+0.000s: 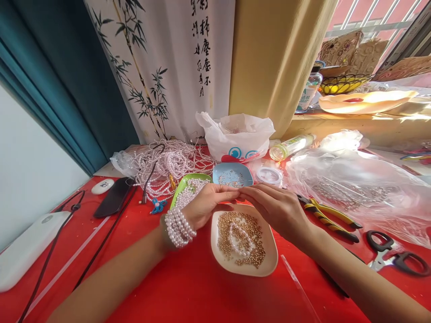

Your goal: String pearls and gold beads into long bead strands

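gold beads (257, 254) lie near hands (282, 210) meeting at the fingertips (248, 192).

Bright daylight from right-hand window (370, 24), glare on plastic bag (341, 140)

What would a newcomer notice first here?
Probably the cream dish of gold beads on the red table, with a loop of pearly beads lying on them. Above its far edge, the left hand and right hand meet, pearly bracelets stacked on the left forearm. Further back on the left sprawls a tangle of pearly strands.
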The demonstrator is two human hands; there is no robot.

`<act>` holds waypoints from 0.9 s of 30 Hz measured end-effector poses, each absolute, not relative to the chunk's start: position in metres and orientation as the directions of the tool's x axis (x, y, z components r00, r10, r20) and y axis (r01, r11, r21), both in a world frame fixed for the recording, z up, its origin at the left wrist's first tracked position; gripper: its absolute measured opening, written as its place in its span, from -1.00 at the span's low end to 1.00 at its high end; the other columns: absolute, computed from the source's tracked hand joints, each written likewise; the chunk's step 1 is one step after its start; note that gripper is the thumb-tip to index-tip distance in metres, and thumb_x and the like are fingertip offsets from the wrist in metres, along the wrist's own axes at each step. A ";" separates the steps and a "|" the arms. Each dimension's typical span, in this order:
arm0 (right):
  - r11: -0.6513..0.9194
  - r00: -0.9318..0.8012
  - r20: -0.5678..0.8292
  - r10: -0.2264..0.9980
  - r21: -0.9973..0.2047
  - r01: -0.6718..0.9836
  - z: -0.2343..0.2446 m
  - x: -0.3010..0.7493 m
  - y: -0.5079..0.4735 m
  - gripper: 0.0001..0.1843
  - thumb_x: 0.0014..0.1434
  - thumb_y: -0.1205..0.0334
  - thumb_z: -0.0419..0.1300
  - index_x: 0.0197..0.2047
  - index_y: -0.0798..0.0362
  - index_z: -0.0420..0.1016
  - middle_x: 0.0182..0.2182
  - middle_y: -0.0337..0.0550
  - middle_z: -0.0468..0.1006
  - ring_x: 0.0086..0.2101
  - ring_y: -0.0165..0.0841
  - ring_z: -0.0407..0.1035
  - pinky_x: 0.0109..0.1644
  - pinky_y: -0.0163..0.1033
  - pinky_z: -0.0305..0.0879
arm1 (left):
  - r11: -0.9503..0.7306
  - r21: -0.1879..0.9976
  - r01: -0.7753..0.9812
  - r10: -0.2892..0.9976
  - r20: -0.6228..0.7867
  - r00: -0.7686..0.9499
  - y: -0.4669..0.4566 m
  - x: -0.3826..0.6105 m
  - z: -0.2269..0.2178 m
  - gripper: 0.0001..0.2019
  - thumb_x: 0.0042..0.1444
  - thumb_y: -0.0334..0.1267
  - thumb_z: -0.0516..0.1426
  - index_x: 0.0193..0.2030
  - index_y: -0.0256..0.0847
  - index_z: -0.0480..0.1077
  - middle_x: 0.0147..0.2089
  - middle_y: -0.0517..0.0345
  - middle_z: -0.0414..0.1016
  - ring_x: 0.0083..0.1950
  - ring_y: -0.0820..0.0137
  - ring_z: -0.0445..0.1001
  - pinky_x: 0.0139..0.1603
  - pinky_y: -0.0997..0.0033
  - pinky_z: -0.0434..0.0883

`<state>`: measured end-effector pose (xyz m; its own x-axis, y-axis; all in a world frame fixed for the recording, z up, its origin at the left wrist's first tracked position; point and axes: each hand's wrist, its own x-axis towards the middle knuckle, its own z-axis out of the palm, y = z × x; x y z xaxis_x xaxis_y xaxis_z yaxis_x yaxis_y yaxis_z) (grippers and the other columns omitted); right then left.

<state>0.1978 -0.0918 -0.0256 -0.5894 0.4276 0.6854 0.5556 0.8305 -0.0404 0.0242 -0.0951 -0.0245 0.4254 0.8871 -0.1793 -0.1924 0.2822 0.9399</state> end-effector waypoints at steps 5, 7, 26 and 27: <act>0.787 -0.527 0.654 0.543 -0.177 0.591 -0.029 0.199 -0.092 -0.80 0.15 0.34 -0.01 -0.30 0.14 0.43 -0.42 -0.13 0.51 -0.44 -0.46 0.35 -0.38 -0.37 0.24 | -0.017 0.981 0.196 0.915 -0.063 0.398 -0.088 0.018 -0.022 -0.85 -0.12 -0.31 0.16 -0.39 -0.32 0.48 -0.38 0.03 0.51 -0.33 0.43 0.40 -0.30 0.45 0.31; 0.721 -0.530 0.522 0.668 -0.278 0.635 -0.033 0.198 -0.096 -0.81 0.12 0.33 0.02 -0.38 0.10 0.46 -0.50 -0.18 0.51 -0.52 -0.49 0.32 -0.44 -0.40 0.20 | -0.115 0.932 0.343 0.917 -0.033 0.397 -0.085 0.016 -0.020 -0.87 -0.14 -0.35 0.15 -0.42 -0.32 0.49 -0.38 0.03 0.52 -0.32 0.40 0.42 -0.26 0.41 0.32; 0.593 -0.596 0.014 0.803 -0.113 0.797 -0.043 0.183 -0.111 -0.74 0.01 0.44 -0.02 -0.64 0.15 0.36 -0.69 -0.24 0.32 -0.66 -0.55 0.10 -0.57 -0.35 -0.13 | -0.206 0.858 0.471 0.892 -0.034 0.451 -0.074 0.006 -0.034 -0.80 -0.09 -0.28 0.08 -0.41 -0.34 0.48 -0.42 0.03 0.52 -0.38 0.40 0.41 -0.34 0.44 0.31; 0.595 -0.593 0.061 0.803 -0.151 0.789 -0.040 0.186 -0.110 -0.74 0.01 0.43 -0.01 -0.65 0.15 0.35 -0.70 -0.25 0.31 -0.67 -0.56 0.07 -0.57 -0.36 -0.12 | -0.208 0.859 0.468 0.885 -0.039 0.464 -0.073 0.006 -0.035 -0.80 -0.09 -0.27 0.07 -0.42 -0.33 0.48 -0.42 0.03 0.52 -0.38 0.40 0.41 -0.33 0.44 0.31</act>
<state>0.1861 -0.1096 -0.0395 -0.5934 0.8027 0.0605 0.7894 0.5950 -0.1513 0.0060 -0.0734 -0.0349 0.4638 0.8851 -0.0385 0.4680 -0.2078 0.8590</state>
